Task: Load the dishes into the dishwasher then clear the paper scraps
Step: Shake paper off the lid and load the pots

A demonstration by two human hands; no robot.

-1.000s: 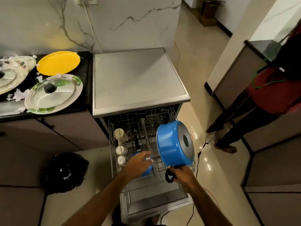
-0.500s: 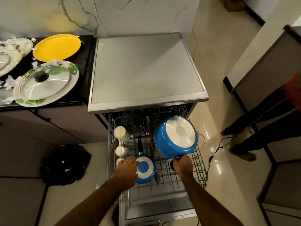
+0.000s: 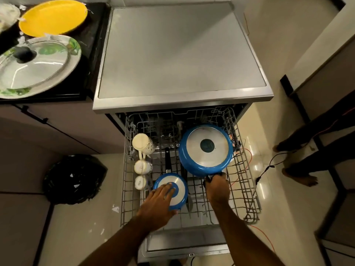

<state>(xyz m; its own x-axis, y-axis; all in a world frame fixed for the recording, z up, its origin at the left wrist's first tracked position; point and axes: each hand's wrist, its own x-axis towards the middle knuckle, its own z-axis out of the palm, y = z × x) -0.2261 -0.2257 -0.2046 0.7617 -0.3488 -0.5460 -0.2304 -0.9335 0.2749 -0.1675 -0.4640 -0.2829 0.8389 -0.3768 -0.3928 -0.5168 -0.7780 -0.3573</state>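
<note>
Sliding in from the rim, the left hand (image 3: pixel 159 200) now lies with fingers flat across the upturned base of the small blue saucepan (image 3: pixel 177 189), low in the middle of the wire dishwasher rack (image 3: pixel 247 191). To its right, the right hand (image 3: pixel 218 186) grips the black handle (image 3: pixel 210 178) of the large blue metal pot (image 3: pixel 206 148), tipped base-up over the rack's right half. Held by one handle, the pot could swing, knock the saucepan or snag the wires. Its steel base disc looks clean, its blue wall glossy.
</note>
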